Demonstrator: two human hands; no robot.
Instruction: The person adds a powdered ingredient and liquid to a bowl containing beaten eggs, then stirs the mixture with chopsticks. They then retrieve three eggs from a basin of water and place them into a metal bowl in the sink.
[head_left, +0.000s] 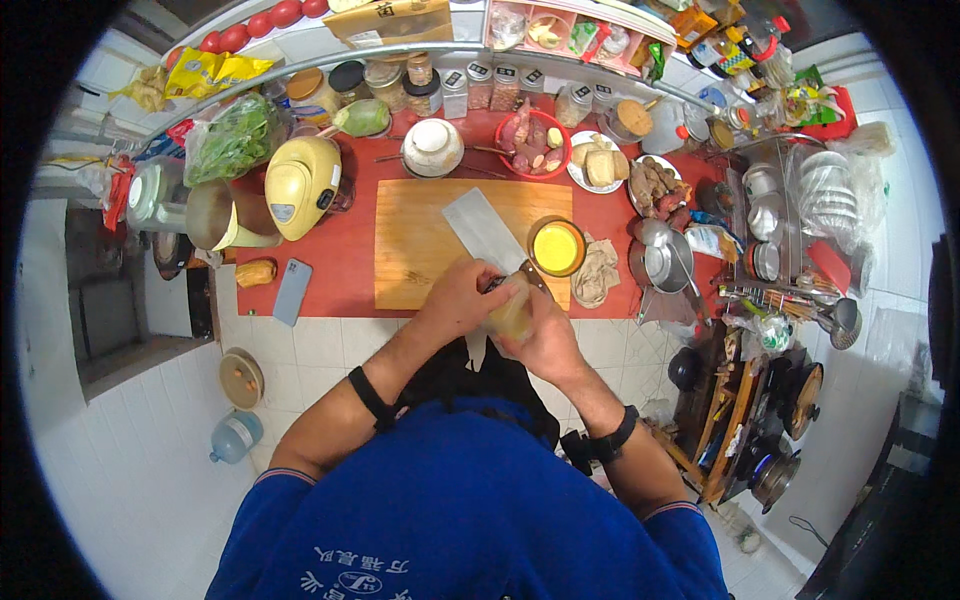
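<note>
My left hand (458, 300) and my right hand (550, 338) are close together at the near edge of the cutting board (410, 235). Between them is a pale yellowish object (512, 316), gripped from both sides; fingers hide much of it and I cannot tell its kind. A small dark part shows by my left fingertips. Below my hands hangs a pale strip (477, 348). A cleaver (485, 225) lies slanted across the board, its dark handle (534, 272) reaching toward my right hand. Beside it stands a bowl of bright yellow liquid (556, 248).
A crumpled beige cloth (596, 272) lies right of the board, near a metal pot (680, 262). Behind are a red basket of roots (533, 145), a white lidded pot (432, 148) and several jars. Left are a yellow appliance (303, 188) and a phone (292, 292).
</note>
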